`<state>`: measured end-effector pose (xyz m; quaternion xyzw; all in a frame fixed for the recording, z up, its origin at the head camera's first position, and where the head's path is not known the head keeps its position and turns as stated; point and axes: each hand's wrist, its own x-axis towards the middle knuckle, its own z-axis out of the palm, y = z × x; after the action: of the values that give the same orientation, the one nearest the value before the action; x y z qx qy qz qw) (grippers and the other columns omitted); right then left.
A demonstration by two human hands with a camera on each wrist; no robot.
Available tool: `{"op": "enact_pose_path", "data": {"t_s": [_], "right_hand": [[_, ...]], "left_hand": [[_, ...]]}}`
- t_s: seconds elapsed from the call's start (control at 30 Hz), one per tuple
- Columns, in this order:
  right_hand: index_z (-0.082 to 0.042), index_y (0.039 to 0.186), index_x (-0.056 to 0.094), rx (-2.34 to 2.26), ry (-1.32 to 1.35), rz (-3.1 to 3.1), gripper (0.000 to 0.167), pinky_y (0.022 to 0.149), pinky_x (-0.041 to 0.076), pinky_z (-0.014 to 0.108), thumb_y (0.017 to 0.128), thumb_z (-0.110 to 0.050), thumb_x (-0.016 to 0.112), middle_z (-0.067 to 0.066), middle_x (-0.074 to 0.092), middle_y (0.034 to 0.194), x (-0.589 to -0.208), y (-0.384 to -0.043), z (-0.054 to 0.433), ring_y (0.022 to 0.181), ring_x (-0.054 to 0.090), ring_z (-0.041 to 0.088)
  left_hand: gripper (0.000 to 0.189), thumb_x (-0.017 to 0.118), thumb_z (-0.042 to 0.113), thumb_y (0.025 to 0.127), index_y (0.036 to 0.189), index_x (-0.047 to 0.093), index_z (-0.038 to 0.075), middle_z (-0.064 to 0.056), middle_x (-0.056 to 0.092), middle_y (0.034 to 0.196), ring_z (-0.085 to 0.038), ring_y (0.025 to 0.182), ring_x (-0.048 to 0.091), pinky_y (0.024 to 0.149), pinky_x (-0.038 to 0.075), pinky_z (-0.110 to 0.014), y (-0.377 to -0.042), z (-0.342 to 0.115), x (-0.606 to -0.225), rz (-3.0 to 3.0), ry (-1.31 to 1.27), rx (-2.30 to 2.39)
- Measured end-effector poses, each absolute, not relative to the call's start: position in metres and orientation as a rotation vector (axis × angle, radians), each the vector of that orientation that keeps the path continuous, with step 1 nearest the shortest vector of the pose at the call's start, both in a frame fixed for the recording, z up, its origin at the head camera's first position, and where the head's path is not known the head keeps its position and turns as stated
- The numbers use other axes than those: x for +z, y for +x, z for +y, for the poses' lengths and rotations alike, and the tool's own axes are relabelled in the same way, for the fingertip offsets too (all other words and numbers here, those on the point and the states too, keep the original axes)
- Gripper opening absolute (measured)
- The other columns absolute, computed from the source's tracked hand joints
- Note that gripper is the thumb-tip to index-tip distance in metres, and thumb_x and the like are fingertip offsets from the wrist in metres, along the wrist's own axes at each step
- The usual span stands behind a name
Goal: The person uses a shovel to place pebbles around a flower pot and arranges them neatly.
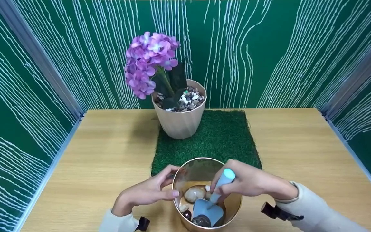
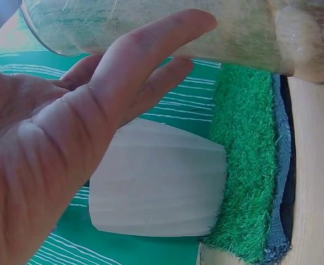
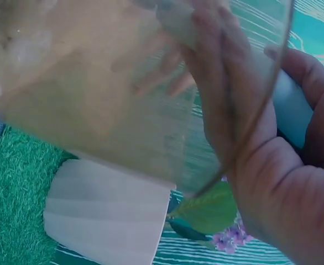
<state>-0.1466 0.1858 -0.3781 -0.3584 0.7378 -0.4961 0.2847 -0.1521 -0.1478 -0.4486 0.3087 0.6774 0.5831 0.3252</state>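
Observation:
A clear glass container (image 1: 201, 170) with a gold-toned rim stands near the front of the table. My left hand (image 1: 147, 190) holds its left side, thumb near the rim and fingers spread along the outer wall. A small light-blue trowel (image 1: 216, 212) is gripped by its handle in my right hand (image 1: 250, 178), which reaches over the rim. The blade points down inside the container, against a dark striped stone (image 1: 201, 220). A large pale stone (image 1: 194, 194) and a few smaller ones lie at the bottom. Through the glass, the right wrist view shows the right fingers around the handle.
Behind the container, a beige ribbed pot (image 1: 180, 124) with a purple flower (image 1: 150, 61) and pebbles (image 1: 192, 98) stands on a green grass mat (image 1: 227, 138). Green panels (image 1: 279, 42) with white lines enclose the wooden table (image 1: 295, 141) at the back and sides.

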Motion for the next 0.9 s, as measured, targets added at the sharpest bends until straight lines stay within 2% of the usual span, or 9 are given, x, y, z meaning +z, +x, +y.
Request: {"op": "enact_pose_path", "data": {"t_s": [0.1, 0.27, 0.67, 0.9], "right_hand": [[0.014, 0.113, 0.080, -1.361, -0.949, 1.949, 0.021, 0.083, 0.072, 0.034, 0.101, 0.002, 0.069, 0.036, 0.082, 0.110, -0.377, -0.147, 0.191, 0.094, 0.083, 0.008], [0.017, 0.113, 0.078, -1.393, -0.923, 1.945, 0.022, 0.084, 0.072, 0.033, 0.101, 0.002, 0.068, 0.039, 0.080, 0.108, -0.378, -0.147, 0.197, 0.094, 0.082, 0.006], [0.024, 0.118, 0.072, -1.516, -0.839, 1.835, 0.025, 0.087, 0.070, 0.032, 0.106, 0.005, 0.061, 0.054, 0.069, 0.120, -0.380, -0.152, 0.212, 0.102, 0.083, 0.010], [0.023, 0.118, 0.072, -1.546, -0.780, 1.848, 0.025, 0.086, 0.071, 0.032, 0.108, 0.001, 0.063, 0.047, 0.074, 0.118, -0.382, -0.152, 0.221, 0.098, 0.084, 0.012]], "left_hand": [[0.091, 0.070, 0.062, 0.109, 0.162, 0.032, -0.001, -0.026, 0.037, 0.176, -0.047, 0.170, 0.035, 0.122, 0.054, -0.035, -0.152, -0.147, -0.448, 1.780, 0.809, 1.525], [0.093, 0.071, 0.062, 0.109, 0.163, 0.032, -0.002, -0.026, 0.037, 0.177, -0.047, 0.171, 0.033, 0.127, 0.050, -0.040, -0.151, -0.147, -0.448, 1.786, 0.812, 1.529], [0.093, 0.073, 0.062, 0.108, 0.162, 0.032, -0.002, -0.026, 0.035, 0.178, -0.049, 0.171, 0.032, 0.122, 0.055, -0.040, -0.151, -0.148, -0.449, 1.769, 0.793, 1.546], [0.092, 0.072, 0.060, 0.109, 0.163, 0.031, -0.002, -0.027, 0.036, 0.177, -0.048, 0.170, 0.034, 0.121, 0.055, -0.038, -0.151, -0.148, -0.449, 1.769, 0.801, 1.538]]}}
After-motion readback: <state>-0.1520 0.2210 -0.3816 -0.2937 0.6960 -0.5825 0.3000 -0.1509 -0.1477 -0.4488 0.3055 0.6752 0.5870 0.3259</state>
